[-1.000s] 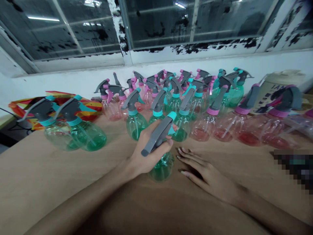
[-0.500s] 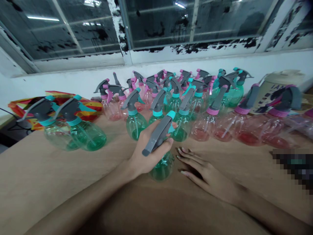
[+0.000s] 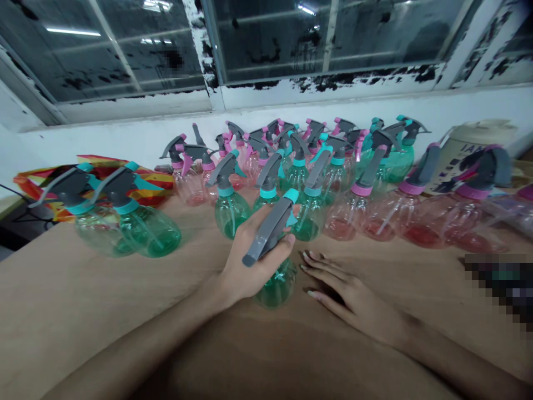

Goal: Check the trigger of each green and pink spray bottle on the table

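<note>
My left hand [image 3: 245,261] is closed around the neck of a green spray bottle [image 3: 275,290] near the front of the table. The bottle's grey trigger head with its turquoise nozzle tip shows above my fingers, and the hand hides its collar. To the right of that bottle, my right hand [image 3: 350,294] rests on the tabletop with its fingers stretched out, holding nothing. Just beyond my left hand stand several green spray bottles, among them one at the left [image 3: 232,214] and one at the right [image 3: 308,219].
Two green spray bottles [image 3: 150,230] stand at the left before a red and yellow bag [image 3: 160,183]. Pink spray bottles [image 3: 381,216] line the right, and more crowd the back by the wall. A cream jug [image 3: 470,139] stands far right; a pixelated dark object [image 3: 503,278] lies nearer.
</note>
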Available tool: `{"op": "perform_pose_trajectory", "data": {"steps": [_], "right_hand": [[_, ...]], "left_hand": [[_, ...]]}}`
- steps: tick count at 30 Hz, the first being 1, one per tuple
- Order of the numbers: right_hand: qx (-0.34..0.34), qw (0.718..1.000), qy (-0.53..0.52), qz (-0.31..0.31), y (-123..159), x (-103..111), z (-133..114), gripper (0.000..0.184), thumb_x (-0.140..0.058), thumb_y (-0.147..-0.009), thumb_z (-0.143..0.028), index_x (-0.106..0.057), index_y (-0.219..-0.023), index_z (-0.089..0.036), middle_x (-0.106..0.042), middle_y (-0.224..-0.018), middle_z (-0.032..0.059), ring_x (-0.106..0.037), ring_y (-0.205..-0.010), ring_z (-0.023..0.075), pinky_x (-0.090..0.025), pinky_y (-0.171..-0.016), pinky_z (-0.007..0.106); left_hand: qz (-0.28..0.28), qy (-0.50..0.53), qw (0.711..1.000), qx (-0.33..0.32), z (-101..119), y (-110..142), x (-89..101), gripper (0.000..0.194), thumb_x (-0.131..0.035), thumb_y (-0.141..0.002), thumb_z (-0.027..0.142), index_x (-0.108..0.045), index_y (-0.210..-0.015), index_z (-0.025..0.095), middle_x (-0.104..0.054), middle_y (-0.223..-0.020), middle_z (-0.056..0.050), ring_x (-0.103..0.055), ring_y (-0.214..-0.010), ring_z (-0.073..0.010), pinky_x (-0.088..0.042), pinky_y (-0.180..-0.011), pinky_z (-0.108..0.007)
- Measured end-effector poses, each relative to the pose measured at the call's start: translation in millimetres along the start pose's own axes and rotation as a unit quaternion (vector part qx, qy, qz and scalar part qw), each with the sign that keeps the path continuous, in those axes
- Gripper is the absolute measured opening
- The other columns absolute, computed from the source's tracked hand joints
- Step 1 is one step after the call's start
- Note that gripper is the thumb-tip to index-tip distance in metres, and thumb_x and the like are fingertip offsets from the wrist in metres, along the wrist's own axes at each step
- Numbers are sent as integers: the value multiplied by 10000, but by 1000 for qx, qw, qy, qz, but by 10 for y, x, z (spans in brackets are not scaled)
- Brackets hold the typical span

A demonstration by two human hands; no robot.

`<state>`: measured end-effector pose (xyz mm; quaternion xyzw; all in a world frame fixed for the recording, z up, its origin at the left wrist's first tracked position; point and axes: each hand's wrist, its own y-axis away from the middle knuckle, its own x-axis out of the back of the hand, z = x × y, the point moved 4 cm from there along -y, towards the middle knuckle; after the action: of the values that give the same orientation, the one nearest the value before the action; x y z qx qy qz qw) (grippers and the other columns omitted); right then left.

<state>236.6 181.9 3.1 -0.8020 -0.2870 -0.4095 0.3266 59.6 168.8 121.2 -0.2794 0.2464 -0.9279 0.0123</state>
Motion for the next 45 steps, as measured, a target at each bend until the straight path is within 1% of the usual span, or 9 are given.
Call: {"op": "perform_pose_trajectory", "data": {"steps": [7, 12, 16, 18, 23, 34, 39, 42, 45], "right_hand": [[4, 1000, -15, 10, 4, 10, 2, 492, -471, -918, -365, -381, -1393, -276, -409, -1443, 33, -345, -1336, 222, -321, -1094, 476], [0, 1000, -4, -1, 6, -8, 10, 489, -456, -925, -373, -372, -1396, -273, -390, -1455, 26, -323, -1348, 218, -317, -1097, 484], [-3, 1000, 2, -6, 4, -11, 12, 485, -446, -929, -376, -379, -1393, -252, -385, -1459, 30, -314, -1352, 212, -310, -1103, 474], [-1, 1000, 0, -5, 2, -6, 7, 487, -449, -927, -374, -378, -1394, -254, -386, -1458, 33, -316, -1351, 214, -309, -1103, 477], [4, 1000, -3, -5, 2, 0, 3, 493, -448, -930, -362, -358, -1404, -260, -385, -1458, 33, -313, -1352, 216, -310, -1101, 485], [-2, 1000, 5, -15, -2, -17, 17, 486, -442, -928, -378, -391, -1389, -232, -373, -1466, 27, -301, -1359, 200, -291, -1117, 446], [-8, 1000, 2, -13, -8, -19, 15, 480, -443, -928, -382, -406, -1382, -233, -385, -1459, 28, -312, -1354, 199, -288, -1119, 441], [-5, 1000, -6, -7, -7, -22, 18, 488, -453, -923, -386, -398, -1386, -242, -387, -1458, 26, -307, -1356, 201, -288, -1119, 443], [-1, 1000, -6, -8, -3, -31, 24, 482, -447, -926, -385, -404, -1383, -237, -394, -1455, 29, -310, -1355, 196, -289, -1120, 436]], "left_hand": [[-14, 27, 999, 29, -31, 18, -2, 244, -540, -776, 193, -574, -1013, 240, -630, -1031, -35, -644, -857, -167, -530, -779, -297], [-24, 11, 999, 29, -17, -6, 16, 153, -538, -781, 247, -563, -931, 226, -637, -849, -17, -613, -683, -153, -511, -659, -288], [-10, -10, 1000, -9, 23, -27, 36, 70, -514, -772, 230, -562, -823, 225, -612, -820, -19, -599, -739, -165, -504, -724, -303], [-12, -7, 1000, -15, 26, -28, 29, 88, -514, -771, 229, -565, -843, 227, -607, -828, -21, -593, -712, -160, -508, -725, -306], [-13, -10, 1000, 10, 7, -18, 8, 185, -528, -786, 232, -570, -966, 233, -606, -871, -26, -618, -725, -153, -513, -697, -279], [8, -95, 995, 40, -10, 25, 25, 71, -529, -798, 279, -576, -810, 228, -668, -784, -26, -644, -726, -198, -518, -708, -342], [0, -62, 998, 31, -32, 22, 6, 88, -538, -794, 271, -589, -853, 229, -663, -821, -27, -651, -754, -190, -526, -727, -326], [-6, -16, 999, 30, -42, 14, -8, 201, -534, -794, 260, -590, -983, 220, -657, -819, -21, -640, -697, -161, -524, -665, -283], [-21, -13, 999, 37, -37, 4, -19, 258, -519, -810, 264, -577, -1057, 221, -658, -806, -15, -623, -663, -149, -513, -621, -267]]}}
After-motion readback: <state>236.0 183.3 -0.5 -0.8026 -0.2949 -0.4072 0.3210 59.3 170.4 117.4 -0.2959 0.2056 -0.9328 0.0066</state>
